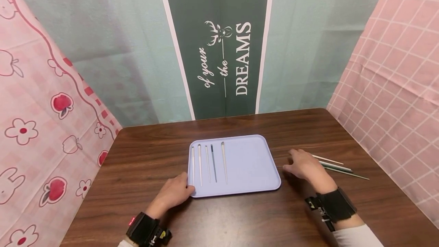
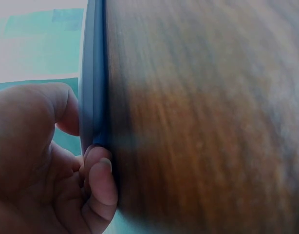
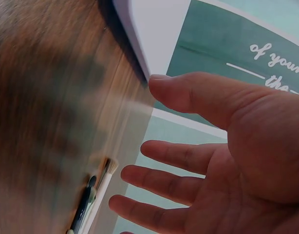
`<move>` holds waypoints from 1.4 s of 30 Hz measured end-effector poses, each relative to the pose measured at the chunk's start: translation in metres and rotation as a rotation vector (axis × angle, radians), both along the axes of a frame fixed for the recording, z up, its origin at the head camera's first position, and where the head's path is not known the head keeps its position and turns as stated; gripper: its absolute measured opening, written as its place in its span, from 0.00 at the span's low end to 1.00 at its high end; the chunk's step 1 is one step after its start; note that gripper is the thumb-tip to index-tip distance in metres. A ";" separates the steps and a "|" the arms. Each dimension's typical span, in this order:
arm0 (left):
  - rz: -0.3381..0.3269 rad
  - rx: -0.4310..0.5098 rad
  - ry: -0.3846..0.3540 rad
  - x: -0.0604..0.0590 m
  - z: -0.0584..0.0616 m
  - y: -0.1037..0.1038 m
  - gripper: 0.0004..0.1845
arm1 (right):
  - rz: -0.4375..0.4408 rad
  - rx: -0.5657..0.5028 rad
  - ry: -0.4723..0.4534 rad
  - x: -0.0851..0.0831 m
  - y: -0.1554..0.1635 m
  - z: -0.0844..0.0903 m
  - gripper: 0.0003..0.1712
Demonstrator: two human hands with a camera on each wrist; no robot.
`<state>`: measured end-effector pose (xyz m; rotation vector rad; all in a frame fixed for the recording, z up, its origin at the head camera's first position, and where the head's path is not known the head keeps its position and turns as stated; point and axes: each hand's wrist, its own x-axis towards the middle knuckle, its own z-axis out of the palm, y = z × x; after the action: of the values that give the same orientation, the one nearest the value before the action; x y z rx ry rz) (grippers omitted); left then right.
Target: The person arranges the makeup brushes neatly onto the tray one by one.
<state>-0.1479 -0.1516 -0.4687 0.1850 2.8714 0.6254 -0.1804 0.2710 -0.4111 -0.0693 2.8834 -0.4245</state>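
Note:
A lavender tray (image 1: 250,163) lies on the brown wooden table (image 1: 240,220). Several thin chopsticks (image 1: 214,162), pale ones and a dark one, lie side by side in its left half. My left hand (image 1: 175,191) grips the tray's front left corner; the left wrist view shows the thumb and curled fingers (image 2: 98,183) pinching the tray's edge (image 2: 93,87). My right hand (image 1: 303,165) hovers open just right of the tray, fingers spread, holding nothing. More loose chopsticks (image 1: 337,167) lie on the table right behind that hand, and their tips (image 3: 93,195) show in the right wrist view.
Cloth backdrops wall the table on three sides: pink patterned at left (image 1: 41,117), green with white lettering behind (image 1: 223,56), pink checked at right (image 1: 401,79). Black wrist straps (image 1: 334,205) sit on both forearms. Bare tabletop runs along the near edge.

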 end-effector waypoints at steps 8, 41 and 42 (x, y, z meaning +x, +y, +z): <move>0.007 0.002 -0.001 0.000 0.000 -0.001 0.13 | -0.005 0.020 -0.002 0.004 0.011 -0.001 0.42; 0.006 0.007 -0.004 -0.001 0.000 -0.002 0.13 | -0.033 0.075 -0.013 0.020 0.080 -0.014 0.38; 0.006 0.007 -0.005 -0.001 0.000 -0.001 0.13 | -0.031 0.075 -0.012 0.021 0.082 -0.015 0.38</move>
<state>-0.1485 -0.1528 -0.4685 0.1750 2.8661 0.6357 -0.1594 0.3528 -0.4263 -0.0097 2.8887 -0.3206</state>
